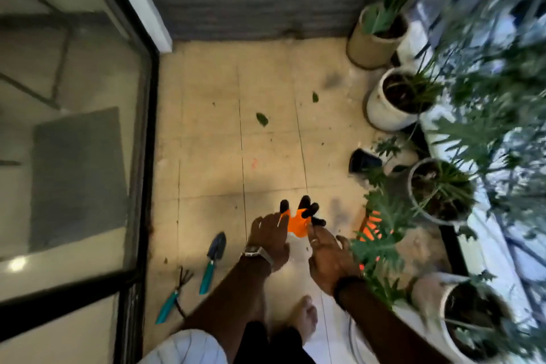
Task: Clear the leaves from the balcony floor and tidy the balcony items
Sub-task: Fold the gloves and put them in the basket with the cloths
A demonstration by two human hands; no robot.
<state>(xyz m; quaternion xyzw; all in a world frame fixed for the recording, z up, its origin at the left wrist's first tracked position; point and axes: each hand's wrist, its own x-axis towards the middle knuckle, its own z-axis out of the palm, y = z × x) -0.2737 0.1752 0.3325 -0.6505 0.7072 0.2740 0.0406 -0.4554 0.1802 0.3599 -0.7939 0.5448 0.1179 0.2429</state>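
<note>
Holding an orange work glove (298, 223) between them, left hand (270, 238) and right hand (326, 255) pinched its cuff edges, black tips dangling beyond the fingertips; it looked light and floppy, so best gripped at the cuff.

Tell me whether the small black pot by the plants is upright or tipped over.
Tipped over. The small black pot lies on its side on the floor tiles, its dark open mouth facing sideways rather than up.
</note>
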